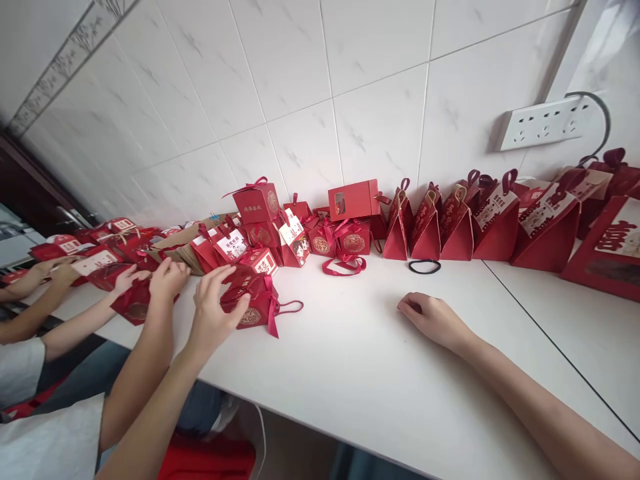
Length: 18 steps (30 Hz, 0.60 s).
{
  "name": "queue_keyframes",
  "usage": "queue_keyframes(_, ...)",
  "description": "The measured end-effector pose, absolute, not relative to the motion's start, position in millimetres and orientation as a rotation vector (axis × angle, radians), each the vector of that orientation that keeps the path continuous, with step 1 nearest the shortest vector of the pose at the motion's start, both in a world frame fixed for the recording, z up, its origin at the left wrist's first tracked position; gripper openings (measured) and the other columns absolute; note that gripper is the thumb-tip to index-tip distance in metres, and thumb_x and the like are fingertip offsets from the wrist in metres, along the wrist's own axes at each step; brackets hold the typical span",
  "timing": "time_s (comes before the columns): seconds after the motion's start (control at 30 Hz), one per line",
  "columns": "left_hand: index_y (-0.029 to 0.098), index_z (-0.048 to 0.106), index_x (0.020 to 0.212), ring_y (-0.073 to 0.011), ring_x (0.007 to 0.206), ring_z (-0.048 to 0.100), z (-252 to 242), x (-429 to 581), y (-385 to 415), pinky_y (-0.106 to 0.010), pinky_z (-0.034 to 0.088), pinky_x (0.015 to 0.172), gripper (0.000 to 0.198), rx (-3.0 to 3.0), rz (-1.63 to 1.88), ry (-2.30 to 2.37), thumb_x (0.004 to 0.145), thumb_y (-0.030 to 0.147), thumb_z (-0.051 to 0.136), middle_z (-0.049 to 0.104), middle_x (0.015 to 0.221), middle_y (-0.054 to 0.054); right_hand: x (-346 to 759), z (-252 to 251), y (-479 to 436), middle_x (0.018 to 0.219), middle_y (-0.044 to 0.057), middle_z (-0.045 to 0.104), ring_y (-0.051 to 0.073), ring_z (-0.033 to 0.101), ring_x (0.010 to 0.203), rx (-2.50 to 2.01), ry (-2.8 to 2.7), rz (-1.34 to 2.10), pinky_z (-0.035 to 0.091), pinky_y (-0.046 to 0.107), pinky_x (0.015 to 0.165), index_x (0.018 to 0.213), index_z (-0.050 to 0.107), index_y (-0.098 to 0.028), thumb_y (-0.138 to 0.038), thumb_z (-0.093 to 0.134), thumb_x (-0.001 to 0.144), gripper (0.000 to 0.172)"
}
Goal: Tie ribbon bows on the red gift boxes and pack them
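Observation:
My left hand (216, 308) is at the near left end of a red gift box (253, 300) with gold print, a ribbon bow and a loop of cord. Its fingers and thumb are spread apart, the thumb overlapping the front of the box; whether they touch it I cannot tell. Resting on the white table (340, 347), my right hand (431, 320) is loosely curled, with nothing visible in it. A black elastic loop (425, 267) lies beyond the right hand, and a red ribbon (345, 266) lies farther left.
Triangular red boxes with handles (455, 230) line the wall on the right. Stacked red boxes (255, 203) stand at the back middle. At left, co-workers' hands (167, 277) handle more red packaging. A power strip (545, 123) is on the tiled wall. A red stool (207, 459) sits below the table edge.

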<state>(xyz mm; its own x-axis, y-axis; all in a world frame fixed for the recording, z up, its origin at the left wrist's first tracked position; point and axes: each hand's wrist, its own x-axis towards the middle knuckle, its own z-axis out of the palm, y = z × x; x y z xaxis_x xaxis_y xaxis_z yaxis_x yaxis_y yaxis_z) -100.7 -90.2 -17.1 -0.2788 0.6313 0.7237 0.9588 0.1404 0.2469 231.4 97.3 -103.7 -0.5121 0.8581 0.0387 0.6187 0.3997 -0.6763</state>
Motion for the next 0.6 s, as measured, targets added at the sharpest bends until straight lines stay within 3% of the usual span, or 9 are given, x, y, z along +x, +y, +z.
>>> queue_keyframes(0.17, 0.015, 0.032, 0.142, -0.0301, 0.14, 0.032, -22.3, -159.8, -89.5, -0.045, 0.03, 0.114, 0.076, -1.831, -0.634, -2.433, 0.073, 0.037, 0.054, 0.034, 0.151, -0.014, 231.4, -104.8, 97.5, 0.08, 0.004, 0.07, 0.02, 0.063, 0.072, -1.245, -2.271, 0.857, 0.046, 0.029, 0.066, 0.073, 0.058, -0.022, -0.031, 0.04, 0.081, 0.021)
queue_keyframes(0.27, 0.019, 0.034, 0.144, -0.0344, 0.145, 0.021, -20.0, -162.5, -80.8, -0.049, 0.029, 0.113, 0.086, -1.848, -0.353, -2.567, 0.067, 0.043, 0.064, 0.028, 0.155, -0.014, 231.2, -103.8, 96.8, 0.082, 0.004, 0.07, 0.02, 0.063, 0.073, -1.257, -2.276, 0.86, 0.046, 0.028, 0.067, 0.074, 0.058, -0.022, -0.029, 0.04, 0.082, 0.021)
queue_keyframes(0.37, 0.021, 0.035, 0.145, -0.0343, 0.144, 0.023, -10.1, -159.5, -70.8, -0.045, 0.031, 0.112, 0.093, -1.91, -0.151, -2.619, 0.061, 0.041, 0.069, 0.03, 0.155, -0.013, 230.5, -102.8, 96.0, 0.083, 0.005, 0.069, 0.02, 0.063, 0.073, -1.261, -2.274, 0.865, 0.045, 0.028, 0.068, 0.074, 0.058, -0.021, -0.027, 0.039, 0.083, 0.021)
queue_keyframes(0.47, 0.021, 0.036, 0.146, -0.0373, 0.137, 0.036, 0.4, -158.6, -63.4, -0.043, 0.036, 0.108, 0.102, -1.811, 0.005, -2.668, 0.052, 0.038, 0.073, 0.044, 0.146, -0.014, 229.6, -102.5, 96.1, 0.083, 0.005, 0.069, 0.02, 0.063, 0.074, -1.25, -2.263, 0.872, 0.045, 0.028, 0.069, 0.075, 0.057, -0.021, -0.025, 0.04, 0.083, 0.02)
queue_keyframes(0.53, 0.019, 0.041, 0.143, -0.0395, 0.125, 0.047, 4.7, -156.8, -58.0, -0.044, 0.041, 0.102, 0.103, -1.675, 0.091, -2.699, 0.048, 0.041, 0.075, 0.059, 0.126, -0.014, 229.0, -102.6, 96.5, 0.083, 0.005, 0.069, 0.02, 0.062, 0.075, -1.24, -2.247, 0.883, 0.044, 0.029, 0.07, 0.074, 0.058, -0.021, -0.024, 0.041, 0.083, 0.019)
queue_keyframes(0.6, 0.018, 0.046, 0.139, -0.0392, 0.115, 0.052, 7.2, -148.8, -51.2, -0.045, 0.045, 0.097, 0.101, -1.619, 0.099, -2.67, 0.047, 0.046, 0.076, 0.064, 0.109, -0.013, 228.5, -102.3, 96.4, 0.083, 0.005, 0.069, 0.02, 0.062, 0.077, -1.233, -2.221, 0.903, 0.044, 0.029, 0.07, 0.074, 0.058, -0.021, -0.024, 0.043, 0.082, 0.017)
